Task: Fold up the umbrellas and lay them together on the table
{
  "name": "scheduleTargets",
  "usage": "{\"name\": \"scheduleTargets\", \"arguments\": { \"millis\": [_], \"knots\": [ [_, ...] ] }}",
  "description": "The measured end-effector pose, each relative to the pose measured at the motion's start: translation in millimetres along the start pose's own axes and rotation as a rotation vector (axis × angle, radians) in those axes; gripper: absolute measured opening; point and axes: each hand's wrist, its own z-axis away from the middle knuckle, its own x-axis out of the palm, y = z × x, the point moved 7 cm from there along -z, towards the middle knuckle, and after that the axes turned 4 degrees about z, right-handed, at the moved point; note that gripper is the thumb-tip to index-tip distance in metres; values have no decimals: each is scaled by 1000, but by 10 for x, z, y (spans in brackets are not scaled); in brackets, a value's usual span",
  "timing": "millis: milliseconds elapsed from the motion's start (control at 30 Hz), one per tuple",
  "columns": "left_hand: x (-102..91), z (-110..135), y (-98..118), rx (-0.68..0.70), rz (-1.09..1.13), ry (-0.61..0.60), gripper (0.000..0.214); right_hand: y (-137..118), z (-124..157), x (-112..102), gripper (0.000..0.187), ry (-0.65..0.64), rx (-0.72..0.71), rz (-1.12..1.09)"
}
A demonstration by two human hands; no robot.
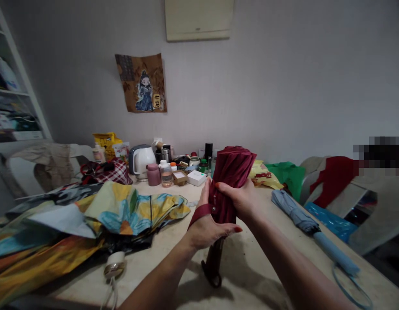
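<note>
A folded dark red umbrella stands nearly upright between my hands, its dark handle pointing down toward the table. My left hand is wrapped round its lower canopy from the left, thumb across the front, with the red closing strap lying over the fingers. Higher up on the right side, my right hand grips the cloth, thumb on the front. Small snaps show on the fabric between the hands. The fingers behind the umbrella are hidden.
A loose yellow and blue patterned umbrella spreads over the table's left side. On the right lies a folded blue-grey umbrella. A kettle, bottles and small boxes line the back. Chairs flank the table.
</note>
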Motion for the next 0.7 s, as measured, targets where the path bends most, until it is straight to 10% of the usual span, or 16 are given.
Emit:
{"name": "scheduleTargets", "arguments": {
  "millis": [200,500,700],
  "knots": [
    [150,12,-151,-215,61,-169,20,-189,145,48,36,-22,-52,43],
    [316,129,-208,-301,616,-474,40,-170,267,82,36,-156,4,20],
    [310,181,-218,-363,705,-401,31,-121,272,85,36,-99,52,-27]
  ]
}}
